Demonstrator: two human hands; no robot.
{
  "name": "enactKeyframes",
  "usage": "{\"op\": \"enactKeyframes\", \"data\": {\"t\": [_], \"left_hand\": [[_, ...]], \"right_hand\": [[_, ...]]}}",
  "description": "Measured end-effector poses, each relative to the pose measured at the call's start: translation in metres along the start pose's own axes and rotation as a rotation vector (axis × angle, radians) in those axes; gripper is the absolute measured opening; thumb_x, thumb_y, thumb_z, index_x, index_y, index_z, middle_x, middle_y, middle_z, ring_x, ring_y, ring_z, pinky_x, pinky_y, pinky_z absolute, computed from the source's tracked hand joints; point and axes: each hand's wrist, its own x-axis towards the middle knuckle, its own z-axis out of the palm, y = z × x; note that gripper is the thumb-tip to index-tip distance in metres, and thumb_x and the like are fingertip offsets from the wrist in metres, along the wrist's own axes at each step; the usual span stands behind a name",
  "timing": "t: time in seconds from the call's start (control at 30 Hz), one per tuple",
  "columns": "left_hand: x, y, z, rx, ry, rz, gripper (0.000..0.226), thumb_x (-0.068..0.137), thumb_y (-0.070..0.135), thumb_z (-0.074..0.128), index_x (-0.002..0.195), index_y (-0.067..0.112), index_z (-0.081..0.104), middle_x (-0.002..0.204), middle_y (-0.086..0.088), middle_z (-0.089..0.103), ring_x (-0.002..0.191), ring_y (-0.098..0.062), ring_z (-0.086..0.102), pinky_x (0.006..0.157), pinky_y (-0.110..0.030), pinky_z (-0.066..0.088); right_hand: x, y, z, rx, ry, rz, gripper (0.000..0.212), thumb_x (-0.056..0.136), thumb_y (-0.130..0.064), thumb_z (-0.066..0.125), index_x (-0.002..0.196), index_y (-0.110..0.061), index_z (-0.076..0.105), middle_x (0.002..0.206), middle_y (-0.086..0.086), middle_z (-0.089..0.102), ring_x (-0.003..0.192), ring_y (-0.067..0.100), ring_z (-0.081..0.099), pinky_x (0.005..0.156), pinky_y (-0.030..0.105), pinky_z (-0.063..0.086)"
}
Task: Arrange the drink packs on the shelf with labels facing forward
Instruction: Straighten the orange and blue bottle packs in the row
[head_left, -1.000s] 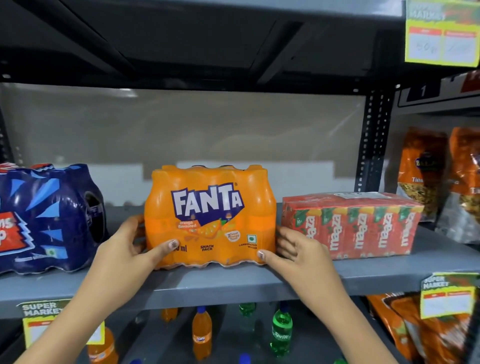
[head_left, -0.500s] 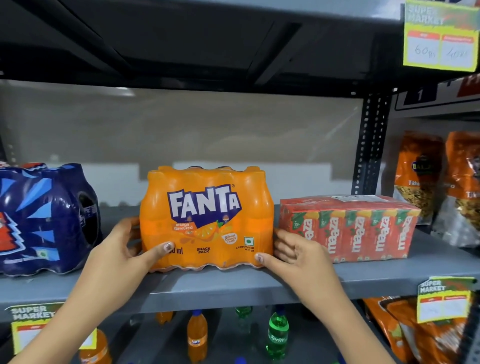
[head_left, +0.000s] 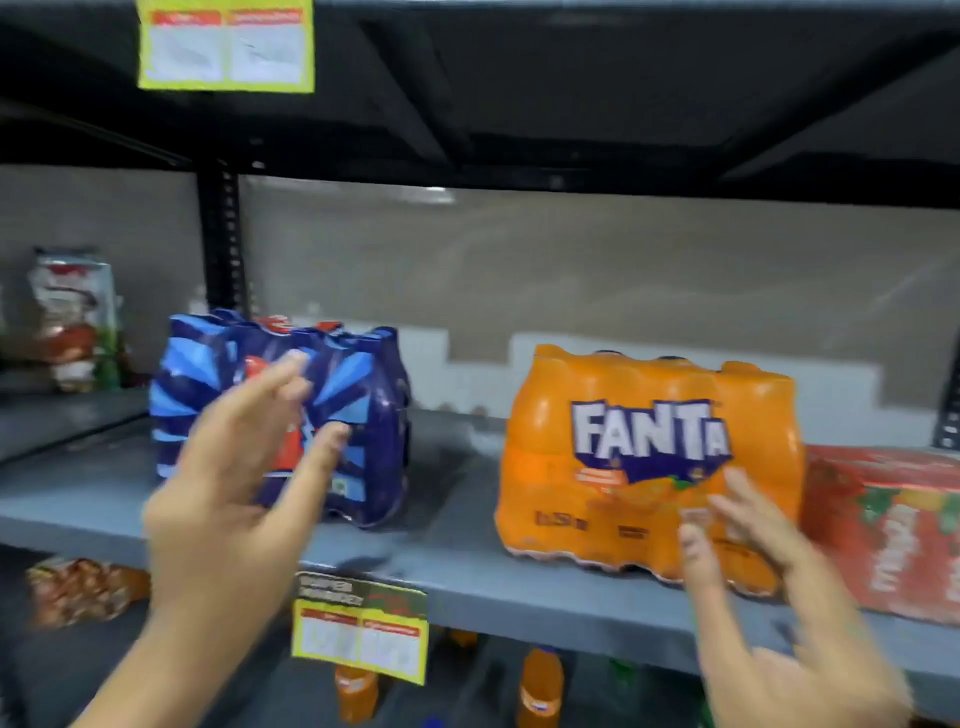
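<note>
An orange Fanta pack (head_left: 644, 457) stands on the grey shelf (head_left: 457, 566) with its label facing me. To its left stands a dark blue drink pack (head_left: 363, 415), turned at an angle. A red Maaza carton pack (head_left: 893, 525) sits right of the Fanta pack. My left hand (head_left: 234, 467) hovers open in front of the blue pack, fingers spread, apart from it. In front of the Fanta pack's lower right corner my right hand (head_left: 748, 551) is open, off the pack. The picture is blurred by motion.
Price tags hang on the shelf's front edge (head_left: 361, 631) and on the shelf above (head_left: 226, 47). A black upright post (head_left: 221, 244) stands behind the blue pack. Snack bags (head_left: 72, 317) sit far left. Small bottles (head_left: 540, 686) stand on the lower shelf.
Both hands have let go of the Fanta pack. The view has swung left, and my left hand has moved over to the blue pack.
</note>
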Motion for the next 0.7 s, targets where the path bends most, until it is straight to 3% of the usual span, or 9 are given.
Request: {"op": "enactKeyframes", "data": {"t": [0.07,0.13,0.23,0.3,0.33,0.37,0.43,0.6,0.7], "left_hand": [[0.032,-0.038,-0.042,0.117,0.099,-0.01,0.064,0.082,0.017,0.076,0.139,0.023,0.05,0.143,-0.003,0.056,0.131,-0.018,0.055,0.109,-0.043,0.042],[0.063,-0.069,-0.08,0.2,0.065,-0.217,0.074,0.07,0.046,0.083,0.134,0.042,0.046,0.145,0.0,0.053,0.131,-0.016,0.053,0.11,-0.047,0.041],[0.083,-0.107,-0.106,0.146,-0.201,-0.569,0.084,0.049,0.071,0.079,0.123,0.036,0.061,0.121,0.004,0.072,0.114,-0.019,0.066,0.1,-0.049,0.049],[0.083,-0.111,-0.105,0.139,-0.32,-0.637,0.05,0.064,0.058,0.08,0.106,0.034,0.069,0.094,0.015,0.079,0.1,-0.014,0.072,0.089,-0.041,0.056],[0.083,-0.113,-0.103,0.14,-0.343,-0.605,0.031,0.074,0.044,0.079,0.101,0.034,0.068,0.085,0.021,0.078,0.093,-0.009,0.074,0.08,-0.033,0.058],[0.083,-0.114,-0.101,0.128,-0.352,-0.574,0.025,0.079,0.033,0.076,0.102,0.035,0.066,0.08,0.024,0.077,0.089,-0.004,0.074,0.072,-0.025,0.059],[0.082,-0.111,-0.1,0.089,-0.377,-0.556,0.037,0.072,0.031,0.075,0.107,0.034,0.065,0.082,0.023,0.077,0.086,0.0,0.073,0.065,-0.019,0.06],[0.075,-0.108,-0.088,-0.001,-0.434,-0.556,0.05,0.073,0.029,0.075,0.122,0.025,0.065,0.098,0.011,0.079,0.09,-0.007,0.075,0.079,-0.03,0.061],[0.073,-0.111,-0.082,-0.028,-0.444,-0.562,0.065,0.066,0.037,0.077,0.127,0.02,0.064,0.104,0.004,0.079,0.096,-0.014,0.075,0.091,-0.044,0.055]], "right_hand": [[-0.013,-0.028,0.041,0.096,-0.035,-0.074,0.018,0.089,-0.037,0.072,0.107,-0.037,0.075,0.11,-0.021,0.076,0.097,-0.003,0.069,0.084,0.017,0.055],[-0.02,-0.052,0.08,0.157,-0.255,0.01,0.026,0.084,-0.045,0.07,0.109,-0.043,0.072,0.103,-0.025,0.074,0.094,-0.002,0.07,0.084,0.01,0.053],[-0.019,-0.071,0.122,0.133,-0.703,0.241,0.058,0.089,-0.057,0.064,0.143,-0.05,0.045,0.122,-0.03,0.06,0.12,0.006,0.063,0.097,0.028,0.056],[-0.01,-0.079,0.139,0.045,-0.804,0.27,0.069,0.091,-0.056,0.063,0.151,-0.045,0.032,0.138,-0.02,0.061,0.126,0.01,0.06,0.098,0.031,0.056],[-0.008,-0.083,0.146,0.016,-0.821,0.26,0.069,0.092,-0.055,0.063,0.151,-0.042,0.03,0.141,-0.016,0.061,0.125,0.01,0.061,0.096,0.031,0.056],[-0.006,-0.086,0.151,0.005,-0.832,0.252,0.068,0.092,-0.054,0.063,0.149,-0.038,0.03,0.141,-0.014,0.062,0.123,0.011,0.062,0.094,0.03,0.056],[-0.004,-0.089,0.157,-0.017,-0.839,0.294,0.063,0.093,-0.052,0.064,0.144,-0.031,0.033,0.14,-0.008,0.064,0.122,0.014,0.064,0.091,0.031,0.058],[-0.005,-0.08,0.148,-0.098,-0.75,0.353,0.056,0.094,-0.048,0.065,0.139,-0.026,0.038,0.137,-0.004,0.066,0.12,0.016,0.066,0.09,0.033,0.061],[-0.007,-0.073,0.139,-0.084,-0.724,0.367,0.056,0.093,-0.049,0.066,0.138,-0.029,0.039,0.135,-0.008,0.066,0.118,0.012,0.065,0.087,0.032,0.062]]}}
